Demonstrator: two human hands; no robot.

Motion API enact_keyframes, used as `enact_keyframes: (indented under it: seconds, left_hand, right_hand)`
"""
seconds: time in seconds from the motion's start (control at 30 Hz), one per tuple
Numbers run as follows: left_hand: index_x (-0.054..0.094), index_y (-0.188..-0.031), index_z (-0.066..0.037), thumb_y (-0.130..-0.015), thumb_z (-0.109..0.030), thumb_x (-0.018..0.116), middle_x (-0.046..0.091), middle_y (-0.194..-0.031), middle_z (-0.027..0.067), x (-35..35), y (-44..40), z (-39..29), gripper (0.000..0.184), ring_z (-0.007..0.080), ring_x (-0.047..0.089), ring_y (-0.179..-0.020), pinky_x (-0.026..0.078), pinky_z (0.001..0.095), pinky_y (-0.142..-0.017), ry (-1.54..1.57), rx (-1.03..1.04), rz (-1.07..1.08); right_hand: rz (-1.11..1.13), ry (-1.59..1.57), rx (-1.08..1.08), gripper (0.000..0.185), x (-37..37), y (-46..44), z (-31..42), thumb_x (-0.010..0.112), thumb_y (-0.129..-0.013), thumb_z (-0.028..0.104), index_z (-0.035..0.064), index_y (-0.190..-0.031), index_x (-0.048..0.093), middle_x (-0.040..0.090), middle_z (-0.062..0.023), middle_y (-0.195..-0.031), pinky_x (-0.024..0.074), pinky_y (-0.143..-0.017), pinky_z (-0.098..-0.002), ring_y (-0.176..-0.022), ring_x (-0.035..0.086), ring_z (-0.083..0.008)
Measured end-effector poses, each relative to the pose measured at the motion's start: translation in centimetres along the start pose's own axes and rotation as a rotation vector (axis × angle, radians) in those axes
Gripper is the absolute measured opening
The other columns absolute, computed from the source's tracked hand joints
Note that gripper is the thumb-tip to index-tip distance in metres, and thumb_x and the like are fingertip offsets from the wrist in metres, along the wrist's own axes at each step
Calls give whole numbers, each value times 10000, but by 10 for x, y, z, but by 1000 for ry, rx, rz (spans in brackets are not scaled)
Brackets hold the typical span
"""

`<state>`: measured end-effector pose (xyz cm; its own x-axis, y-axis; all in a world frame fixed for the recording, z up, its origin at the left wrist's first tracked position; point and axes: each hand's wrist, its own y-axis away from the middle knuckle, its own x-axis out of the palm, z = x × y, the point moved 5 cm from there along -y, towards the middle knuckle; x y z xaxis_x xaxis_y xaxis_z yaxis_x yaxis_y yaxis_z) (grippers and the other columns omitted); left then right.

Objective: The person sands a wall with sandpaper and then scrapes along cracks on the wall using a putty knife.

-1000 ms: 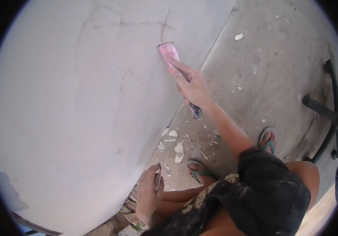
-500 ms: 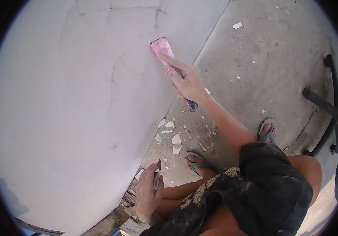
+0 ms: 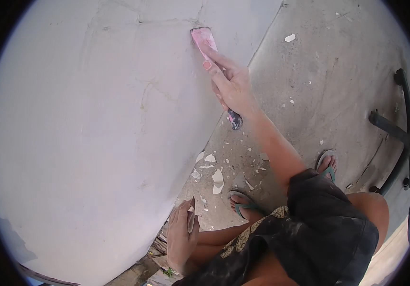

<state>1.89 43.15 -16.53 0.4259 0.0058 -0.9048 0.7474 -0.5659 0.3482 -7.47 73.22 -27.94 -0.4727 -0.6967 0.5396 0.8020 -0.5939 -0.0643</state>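
Note:
My right hand is closed around the dark, paint-spotted handle of a putty knife. A pinkish-white coating covers its blade, whose front edge rests on the white wall just below a cracked line. My fingers lie forward along the blade. Lower down, my left hand is held close to the wall's bottom edge, with its fingers curled together. Something thin and brownish shows between those fingers, but I cannot make out what it is.
White flakes are scattered over the concrete floor beside the wall. My sandalled feet stand on it. At the right is a black chair base. Wooden scraps lie at the wall's foot.
My right hand has moved the putty knife slightly up the wall and to the right, towards the crack. The left hand stays about where it was, and the view has shifted a little.

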Motion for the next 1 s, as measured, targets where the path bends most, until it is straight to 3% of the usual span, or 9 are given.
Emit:
enact_keyframes:
  seconds: [0.13, 0.27, 0.4, 0.6, 0.73, 0.8, 0.9, 1.0]
  left_hand:
    - [547, -1229, 16, -888, -5, 618, 642, -1175, 239, 8, -2, 2, 349, 412, 629, -1062, 508, 432, -904, 68, 21, 42]
    - [547, -1228, 16, -890, -7, 621, 640, -1174, 244, 1, -6, 3, 347, 410, 630, -1060, 508, 435, -904, -53, 7, -41]
    - [554, -1235, 28, -890, -6, 621, 643, -1167, 243, 6, -6, -7, 353, 404, 633, -1063, 510, 433, -900, 99, 13, 55]
    - [549, -1229, 26, -892, -16, 628, 640, -1171, 248, -1, -9, -4, 348, 401, 641, -1049, 516, 425, -889, -63, 24, -36]
    - [546, -1239, 35, -892, -13, 624, 641, -1168, 248, 9, -7, 0, 358, 401, 642, -1046, 516, 428, -892, 46, 14, 53]
    - [545, -1241, 38, -894, -13, 621, 640, -1170, 248, 7, -12, -1, 359, 402, 642, -1042, 516, 431, -890, 22, 2, 63]
    - [546, -1240, 38, -896, -14, 621, 639, -1174, 248, 0, -8, -1, 356, 403, 640, -1044, 516, 434, -891, -51, 28, -26]
    - [546, -1235, 39, -899, -18, 619, 639, -1174, 249, 11, -3, 6, 349, 405, 636, -1052, 515, 439, -894, 37, 10, 54]
  right_hand:
    - [65, 84, 180, 467, -4, 13, 4, 538, -1030, 310, 149, -1465, 485, 401, 65, -496, 328, -363, -228, -369, 364, -33]
    - [33, 9, 64, 456, 2, 10, -17, 536, -1029, 331, 162, -1452, 506, 410, 61, -493, 332, -359, -231, -355, 358, -32]
    - [53, 48, 130, 440, -6, 9, 6, 535, -1029, 331, 168, -1438, 524, 413, 61, -491, 332, -354, -228, -344, 354, -31]
    - [28, -47, 130, 429, -4, 4, -3, 553, -1018, 312, 193, -1430, 539, 391, 69, -488, 339, -351, -247, -355, 365, -40]
    - [52, 35, 185, 417, -7, 12, 3, 567, -1011, 316, 200, -1411, 562, 404, 67, -489, 345, -351, -258, -366, 389, -44]
    - [58, 35, 96, 433, 0, 14, 0, 546, -1024, 299, 185, -1442, 521, 390, 70, -475, 331, -345, -239, -354, 368, -36]
    - [39, 2, 84, 428, -2, 0, 4, 556, -1018, 299, 187, -1430, 535, 451, 51, -498, 352, -349, -251, -360, 400, -46]
    - [31, 62, 98, 421, -6, 2, 6, 569, -1011, 305, 193, -1417, 553, 486, 40, -508, 365, -352, -258, -359, 415, -52]
